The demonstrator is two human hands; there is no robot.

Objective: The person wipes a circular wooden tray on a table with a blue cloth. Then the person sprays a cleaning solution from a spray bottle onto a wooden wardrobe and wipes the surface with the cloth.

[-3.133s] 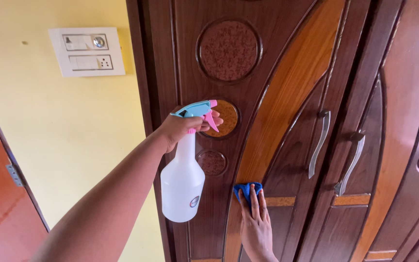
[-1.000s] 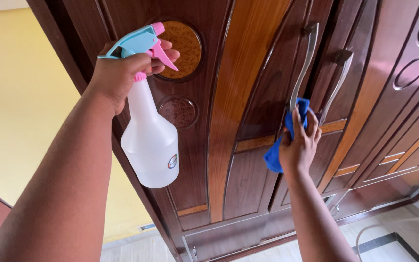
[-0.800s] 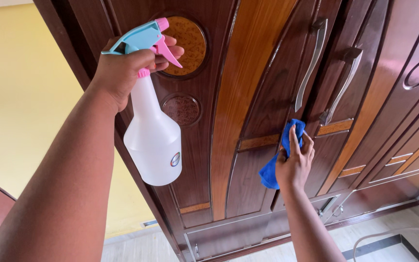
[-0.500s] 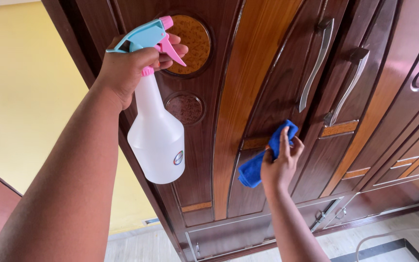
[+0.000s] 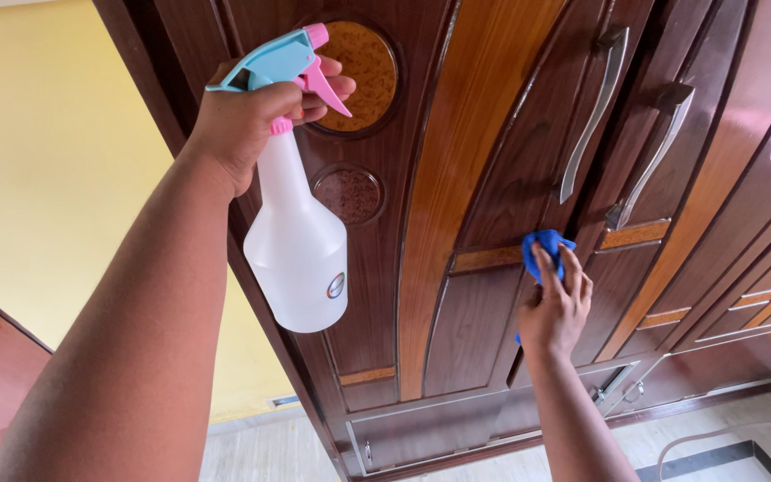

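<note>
Two hands are up against a dark brown wooden wardrobe (image 5: 501, 107), and every place below is given from its broad orange-brown strip (image 5: 457, 187), which runs from upper right down to lower left across the door front. Left of that strip, the left hand (image 5: 243, 120) is wrapped around the neck of a white spray bottle (image 5: 296, 250), fingers curled over the pink trigger under the pale blue head; the bottle hangs nearly upright below the fist, its long axis tilted slightly, its nozzle facing the round amber inlay (image 5: 359, 62) just left of the strip. A smaller dark round inlay (image 5: 347, 194) sits below that one, beside the bottle's shoulder. Right of the strip, and lower, the right hand (image 5: 557, 303) presses a blue cloth (image 5: 546, 250) flat to the door panel with its fingers spread upward over it, so the cloth is held between palm and wood. Cloth and hand lie just below the lower ends of two curved metal handles (image 5: 595, 107), which slope from upper right to lower left, parallel to the strip. The right hand is the one nearer the handles; the bottle is well apart from them
</note>
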